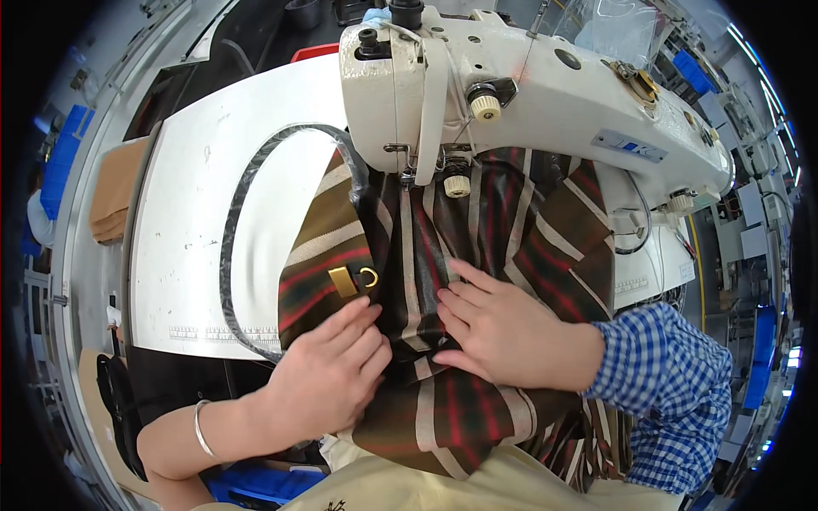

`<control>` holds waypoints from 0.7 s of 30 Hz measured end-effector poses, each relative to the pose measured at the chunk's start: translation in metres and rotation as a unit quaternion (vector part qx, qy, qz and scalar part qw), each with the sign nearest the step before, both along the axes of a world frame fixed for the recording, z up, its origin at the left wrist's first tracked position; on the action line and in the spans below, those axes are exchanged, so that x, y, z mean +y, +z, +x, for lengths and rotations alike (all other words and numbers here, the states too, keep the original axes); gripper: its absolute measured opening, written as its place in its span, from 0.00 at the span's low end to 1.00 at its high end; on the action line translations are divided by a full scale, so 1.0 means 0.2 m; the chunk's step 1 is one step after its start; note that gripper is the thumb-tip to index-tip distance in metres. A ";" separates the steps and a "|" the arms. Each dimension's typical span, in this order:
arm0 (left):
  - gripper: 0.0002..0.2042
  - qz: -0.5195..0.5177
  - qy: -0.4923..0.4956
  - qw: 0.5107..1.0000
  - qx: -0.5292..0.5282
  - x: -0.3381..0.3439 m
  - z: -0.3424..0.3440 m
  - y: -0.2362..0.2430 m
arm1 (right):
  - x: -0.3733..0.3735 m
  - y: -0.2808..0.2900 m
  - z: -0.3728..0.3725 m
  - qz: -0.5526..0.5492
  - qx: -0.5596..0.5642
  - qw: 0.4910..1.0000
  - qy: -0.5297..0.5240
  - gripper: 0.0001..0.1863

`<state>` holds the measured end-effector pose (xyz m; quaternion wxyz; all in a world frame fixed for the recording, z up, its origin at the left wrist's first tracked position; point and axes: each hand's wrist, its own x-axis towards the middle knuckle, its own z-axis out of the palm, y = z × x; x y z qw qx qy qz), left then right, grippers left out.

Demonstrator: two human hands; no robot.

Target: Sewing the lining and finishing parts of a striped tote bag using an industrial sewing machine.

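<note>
A striped bag (477,417) in brown, red, green and cream lies bunched under the sewing machine's needle area (407,177). Its folded inner surface looks dark and shiny. A gold metal tab and ring (345,280) sit on its left side, and a plastic-wrapped handle (232,226) loops out to the left. My left hand (328,370) is closed at the bag's near left edge, just below the gold tab, its fingers bent together and its thumb hidden. Stretched out over the folds, my right hand (511,332) rests on the fabric, thumb apart from its fingers.
The white sewing machine (545,94) arches over the bag from the right. A white work table (183,281) with a printed ruler strip extends left. Brown sheets (115,192) lie beyond its left edge. A blue bin (268,484) is low by my lap, and a red tray (315,53) is behind.
</note>
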<state>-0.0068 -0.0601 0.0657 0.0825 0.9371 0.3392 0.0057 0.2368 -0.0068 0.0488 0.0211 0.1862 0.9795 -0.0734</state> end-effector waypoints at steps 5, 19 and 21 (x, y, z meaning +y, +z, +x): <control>0.14 0.053 -0.004 0.997 -0.058 0.11 0.06 -0.13 | 0.02 -0.09 -0.02 -0.035 0.081 0.996 -0.027 0.23; 0.09 -0.105 -0.063 0.985 -0.123 0.50 0.09 -0.12 | 0.01 -0.06 -0.06 0.043 0.007 0.995 0.085 0.19; 0.07 -0.126 -0.125 0.979 -0.099 0.65 0.06 -0.17 | 0.02 -0.04 -0.06 0.005 -0.023 0.996 0.089 0.18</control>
